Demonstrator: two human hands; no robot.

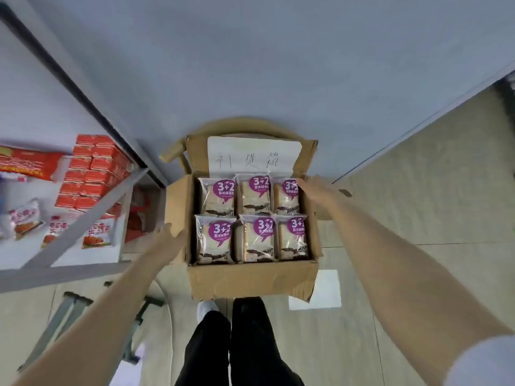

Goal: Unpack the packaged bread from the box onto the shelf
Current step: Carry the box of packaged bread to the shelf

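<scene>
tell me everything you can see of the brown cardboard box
The brown corrugated cardboard box stands open on a pale wooden chair. Its side flaps fold outward; the back flap stands up, bearing a white paper sheet with handwritten characters. The front wall is creased, torn at its lower right corner. Six clear bread packets with purple labels fill it, two rows of three. The left hand touches its left flap, the right hand its right rim.

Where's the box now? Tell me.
Head view, centre: the box sits on a chair, right of the shelf, between the left hand and right hand.
</scene>
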